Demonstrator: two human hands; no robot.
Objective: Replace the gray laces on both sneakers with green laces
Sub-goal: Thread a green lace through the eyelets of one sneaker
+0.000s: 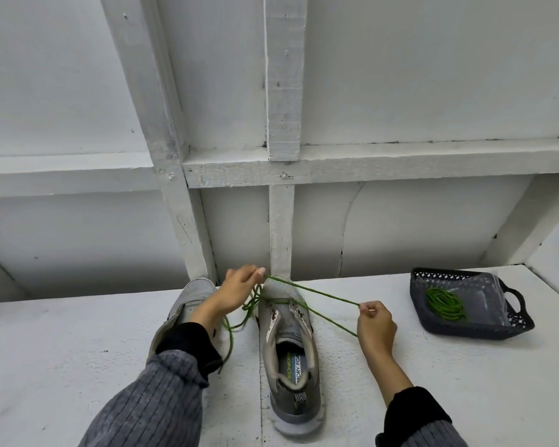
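While two gray mesh sneakers stand side by side on the white painted counter (78, 350) at the lower centre of the frame, toes toward the white timber-framed wall (284, 91), both hands are busy with one green cord lace (323, 295). The right-hand gray sneaker (288, 350) shows its open collar and printed insole; the green lace crosses its lowest eyelets near the toe. The left-hand gray sneaker (191, 298) is partly hidden under the left forearm in its gray ribbed sleeve (162, 398) with a black cuff.

The left hand (239, 288), just above the toes at the centre of the frame, pinches a length of the green lace between thumb and fingertips. From there the lace stretches taut to the right, where the right hand (375, 324) pinches it with curled fingers at centre right, beside the right-hand sneaker. A second strand runs from the eyelets to below that same hand. A slack part of the lace loops and hangs between the two sneakers, trailing down toward the lower centre.

Near the right edge of the frame, well apart from the sneakers, a dark plastic lattice basket (510, 327) with handles sits on the counter, holding a coiled bundle of green lace (446, 304).
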